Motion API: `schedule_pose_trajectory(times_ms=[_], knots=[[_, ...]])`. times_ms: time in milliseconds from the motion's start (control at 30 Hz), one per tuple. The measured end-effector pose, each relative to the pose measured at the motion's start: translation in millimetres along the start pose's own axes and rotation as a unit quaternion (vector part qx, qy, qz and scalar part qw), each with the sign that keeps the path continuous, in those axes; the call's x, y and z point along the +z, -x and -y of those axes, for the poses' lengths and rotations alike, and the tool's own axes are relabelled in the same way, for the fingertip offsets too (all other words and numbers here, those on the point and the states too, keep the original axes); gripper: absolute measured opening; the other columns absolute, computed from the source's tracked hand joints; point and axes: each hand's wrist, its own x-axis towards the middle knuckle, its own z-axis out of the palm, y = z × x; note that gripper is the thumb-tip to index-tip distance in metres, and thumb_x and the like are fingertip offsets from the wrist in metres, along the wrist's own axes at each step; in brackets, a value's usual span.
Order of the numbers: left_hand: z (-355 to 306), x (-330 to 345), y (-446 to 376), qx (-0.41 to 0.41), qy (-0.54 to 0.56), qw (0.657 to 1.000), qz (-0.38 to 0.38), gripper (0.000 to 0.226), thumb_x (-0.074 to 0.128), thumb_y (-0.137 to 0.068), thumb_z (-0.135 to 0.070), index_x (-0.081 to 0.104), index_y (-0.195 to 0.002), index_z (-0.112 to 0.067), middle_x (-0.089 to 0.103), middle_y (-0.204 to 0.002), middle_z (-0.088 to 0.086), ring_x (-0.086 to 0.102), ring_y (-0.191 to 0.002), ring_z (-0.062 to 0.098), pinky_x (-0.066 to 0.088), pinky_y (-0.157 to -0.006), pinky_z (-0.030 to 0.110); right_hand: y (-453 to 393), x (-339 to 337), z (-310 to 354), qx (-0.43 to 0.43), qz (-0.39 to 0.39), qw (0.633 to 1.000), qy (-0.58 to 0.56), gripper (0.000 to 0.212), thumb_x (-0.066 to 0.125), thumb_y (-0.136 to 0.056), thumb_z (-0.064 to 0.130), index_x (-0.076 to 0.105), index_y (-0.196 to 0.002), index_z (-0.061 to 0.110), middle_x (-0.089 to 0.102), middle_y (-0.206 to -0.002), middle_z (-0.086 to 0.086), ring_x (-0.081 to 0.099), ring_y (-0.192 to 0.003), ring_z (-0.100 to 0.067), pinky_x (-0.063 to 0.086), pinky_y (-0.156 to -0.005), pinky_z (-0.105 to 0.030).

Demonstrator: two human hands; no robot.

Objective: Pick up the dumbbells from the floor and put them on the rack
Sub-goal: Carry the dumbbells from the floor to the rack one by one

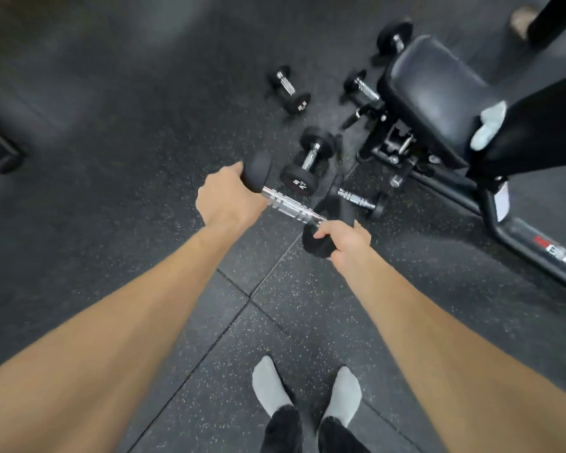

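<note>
The left hand [224, 196] and right hand [343, 241] each grip one end of a dumbbell [288, 206]. Hold it level and tight. No rack shows yet.

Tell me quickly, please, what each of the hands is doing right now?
Left hand: closed on one black end of the dumbbell.
Right hand: closed on the other end of the same dumbbell.

The speckled dark rubber floor [144, 142] carries five loose dumbbells [307, 158] scattered near the weight bench [438, 99], whose black frame also stands on it, plus two socked feet [272, 384].
</note>
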Motion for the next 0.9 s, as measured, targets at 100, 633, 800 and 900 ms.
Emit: schedule_pose_trajectory(times_ms=[100, 633, 800, 900], knots=[[-29, -74, 13, 0.085, -0.029, 0.993, -0.079, 0.021, 0.064, -0.073, -0.024, 0.061, -0.093, -0.020, 0.071, -0.082, 0.003, 0.063, -0.078, 0.037, 0.044, -0.064, 0.033, 56, 18, 35, -0.007, 0.031, 0.997, -0.064, 0.043, 0.066, -0.064, -0.019, 0.069, -0.098, 0.007, 0.072, -0.111, -0.011, 0.066, -0.106, -0.030, 0.054, -0.100, -0.048], [-103, -424, 28, 0.227, 0.109, 0.930, -0.267, 0.049, 0.069, -0.071, -0.006, 0.065, -0.120, -0.008, 0.073, -0.083, 0.008, 0.063, -0.077, 0.037, 0.046, -0.064, 0.036, 344, 109, 273, -0.274, 0.157, 0.947, -0.060, 0.046, 0.065, -0.068, -0.025, 0.060, -0.097, 0.011, 0.059, -0.075, -0.001, 0.057, -0.085, -0.025, 0.047, -0.075, -0.033], [-126, -499, -30, 0.191, 0.190, 0.920, -0.286, 0.039, 0.070, -0.066, -0.006, 0.068, -0.104, -0.012, 0.063, -0.069, -0.002, 0.058, -0.065, 0.022, 0.032, -0.049, 0.017, 340, 170, 378, -0.343, 0.169, 0.923, -0.026, 0.058, 0.070, -0.030, -0.004, 0.076, -0.085, 0.015, 0.077, -0.089, -0.007, 0.067, -0.090, -0.030, 0.056, -0.073, -0.038], [-146, -533, -78, 0.214, 0.205, 0.899, -0.323, 0.051, 0.068, -0.066, -0.002, 0.069, -0.117, -0.012, 0.060, -0.066, -0.004, 0.045, -0.053, 0.004, 0.034, -0.047, 0.011, 341, 217, 431, -0.360, 0.190, 0.913, -0.036, 0.058, 0.070, -0.026, -0.003, 0.076, -0.081, 0.017, 0.078, -0.089, -0.007, 0.071, -0.094, -0.034, 0.060, -0.079, -0.044]])
